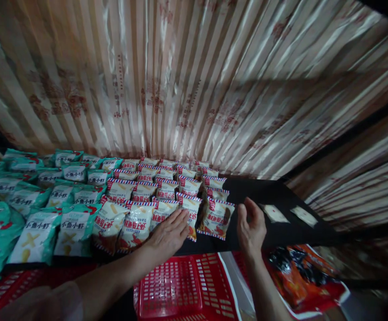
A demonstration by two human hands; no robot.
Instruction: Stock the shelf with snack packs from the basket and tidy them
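Rows of white snack packets with red and blue striped edges (pixel 167 189) lie on a black shelf (pixel 263 191). My left hand (pixel 169 234) rests flat, fingers stretched out, on the front packets of that group. My right hand (pixel 251 225) hovers edge-on just right of the rightmost front packet (pixel 216 217), fingers extended and together, holding nothing. To the left lie rows of teal snack packets (pixel 40 196).
A red plastic basket (pixel 183 290) sits below the shelf in front of me, another red basket (pixel 0 290) at lower left. A red and black bag (pixel 300 272) lies at lower right. Two pale labels (pixel 275 213) lie on the shelf's right part. A striped curtain (pixel 194 80) hangs behind.
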